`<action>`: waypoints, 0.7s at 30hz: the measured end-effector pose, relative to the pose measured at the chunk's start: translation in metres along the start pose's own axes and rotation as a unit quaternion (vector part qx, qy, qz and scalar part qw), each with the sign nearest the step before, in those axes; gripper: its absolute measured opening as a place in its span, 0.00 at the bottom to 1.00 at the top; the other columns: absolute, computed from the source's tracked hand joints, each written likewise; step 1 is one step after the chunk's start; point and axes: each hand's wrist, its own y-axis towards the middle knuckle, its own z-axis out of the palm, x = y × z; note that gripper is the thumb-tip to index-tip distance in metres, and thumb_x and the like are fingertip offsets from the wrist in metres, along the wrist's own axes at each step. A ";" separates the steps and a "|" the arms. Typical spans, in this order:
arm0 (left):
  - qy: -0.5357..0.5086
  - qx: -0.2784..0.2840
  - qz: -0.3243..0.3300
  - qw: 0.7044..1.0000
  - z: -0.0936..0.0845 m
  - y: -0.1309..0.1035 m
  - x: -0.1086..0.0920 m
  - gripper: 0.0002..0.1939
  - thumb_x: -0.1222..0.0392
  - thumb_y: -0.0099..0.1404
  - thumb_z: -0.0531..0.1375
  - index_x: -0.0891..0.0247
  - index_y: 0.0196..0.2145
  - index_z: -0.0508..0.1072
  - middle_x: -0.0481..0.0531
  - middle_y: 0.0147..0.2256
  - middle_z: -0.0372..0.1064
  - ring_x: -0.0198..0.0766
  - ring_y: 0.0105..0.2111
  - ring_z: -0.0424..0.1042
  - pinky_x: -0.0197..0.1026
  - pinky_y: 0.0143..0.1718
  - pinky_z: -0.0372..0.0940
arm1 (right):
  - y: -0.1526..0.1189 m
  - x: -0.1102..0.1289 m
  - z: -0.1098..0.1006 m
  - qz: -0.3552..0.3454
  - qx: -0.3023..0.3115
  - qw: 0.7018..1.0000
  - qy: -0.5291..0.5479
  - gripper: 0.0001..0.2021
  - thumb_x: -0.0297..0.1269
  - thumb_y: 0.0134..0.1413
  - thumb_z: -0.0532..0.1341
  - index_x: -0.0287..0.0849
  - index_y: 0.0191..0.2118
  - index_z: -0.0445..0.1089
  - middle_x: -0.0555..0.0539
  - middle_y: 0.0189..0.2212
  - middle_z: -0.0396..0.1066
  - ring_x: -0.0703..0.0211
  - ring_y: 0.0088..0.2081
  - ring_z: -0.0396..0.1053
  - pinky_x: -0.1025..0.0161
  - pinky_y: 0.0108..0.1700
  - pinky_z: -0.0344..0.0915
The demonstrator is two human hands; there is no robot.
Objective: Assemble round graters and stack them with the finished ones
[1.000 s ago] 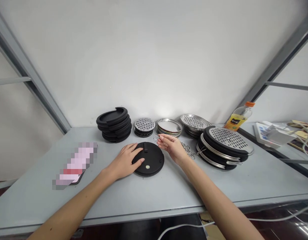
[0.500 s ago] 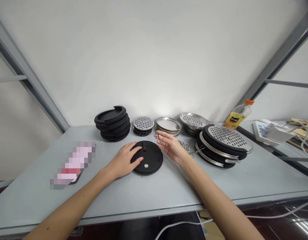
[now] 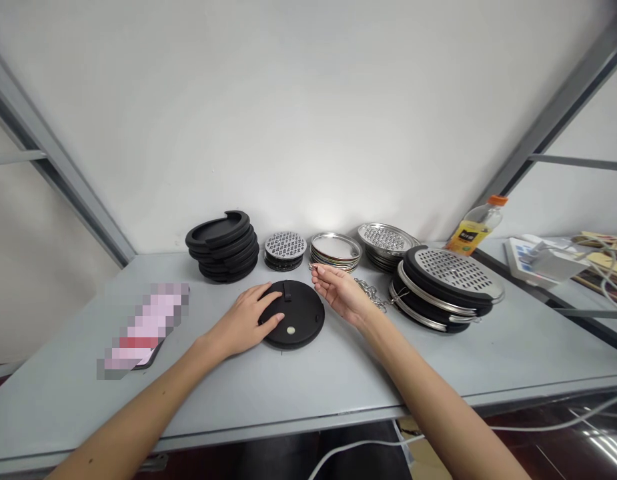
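Note:
A round black disc (image 3: 301, 310) lies on the grey table, with a small strap near its top and a pale round spot low on its face. My left hand (image 3: 245, 319) rests on the disc's left side, fingers spread. Just above its right edge is my right hand (image 3: 341, 291), thumb and index finger pinched on a small metal piece (image 3: 312, 267). A loose metal chain (image 3: 371, 291) lies right of that hand, partly behind it.
Black rings (image 3: 223, 247) are stacked at the back left. Behind the disc stand perforated plates (image 3: 285, 245), round metal trays (image 3: 335, 247) and a grater plate (image 3: 387, 238). Rightward are a larger stack (image 3: 453, 273), a bottle (image 3: 473, 230) and a power strip (image 3: 533, 263). A phone (image 3: 151, 327) lies left.
The right hand's fingers have drawn closer together at the small metal piece. My left hand stays on the disc. The view has shifted slightly.

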 end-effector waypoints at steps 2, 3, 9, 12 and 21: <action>-0.001 -0.002 0.001 1.000 0.000 0.000 0.000 0.23 0.48 0.69 0.53 0.59 0.58 0.66 0.59 0.61 0.57 0.51 0.60 0.57 0.56 0.61 0.55 | 0.000 0.000 0.000 -0.003 -0.010 1.000 0.004 0.06 0.35 0.48 0.68 0.41 0.34 0.76 0.49 0.29 0.75 0.67 0.31 0.71 0.71 0.37 0.69; -0.001 -0.002 0.001 1.000 0.000 0.000 0.001 0.23 0.48 0.69 0.53 0.59 0.58 0.66 0.59 0.61 0.57 0.51 0.60 0.57 0.56 0.61 0.55 | 0.000 0.000 0.000 -0.005 -0.015 1.000 0.005 0.07 0.36 0.48 0.68 0.41 0.34 0.76 0.48 0.30 0.75 0.67 0.31 0.71 0.70 0.37 0.69; -0.001 0.004 -0.005 1.000 -0.001 0.000 0.000 0.23 0.48 0.69 0.52 0.59 0.58 0.66 0.59 0.61 0.57 0.51 0.60 0.57 0.56 0.61 0.55 | 0.002 0.000 0.000 -0.002 -0.030 1.000 0.010 0.06 0.37 0.49 0.68 0.41 0.31 0.74 0.48 0.29 0.74 0.67 0.31 0.71 0.71 0.37 0.69; 0.005 0.006 -0.004 1.000 -0.001 0.000 0.000 0.23 0.48 0.69 0.52 0.59 0.58 0.65 0.59 0.61 0.57 0.50 0.60 0.57 0.56 0.61 0.55 | 0.001 0.000 0.000 0.002 -0.019 1.000 0.023 0.05 0.35 0.47 0.69 0.41 0.31 0.75 0.50 0.28 0.74 0.68 0.30 0.70 0.72 0.36 0.68; 0.012 0.012 -0.006 1.000 -0.001 0.000 0.000 0.24 0.47 0.70 0.51 0.59 0.59 0.64 0.59 0.61 0.56 0.49 0.61 0.56 0.55 0.61 0.54 | 0.000 0.001 -0.002 0.012 -0.003 1.000 0.023 0.10 0.29 0.47 0.67 0.42 0.39 0.75 0.50 0.29 0.75 0.67 0.32 0.72 0.70 0.38 0.69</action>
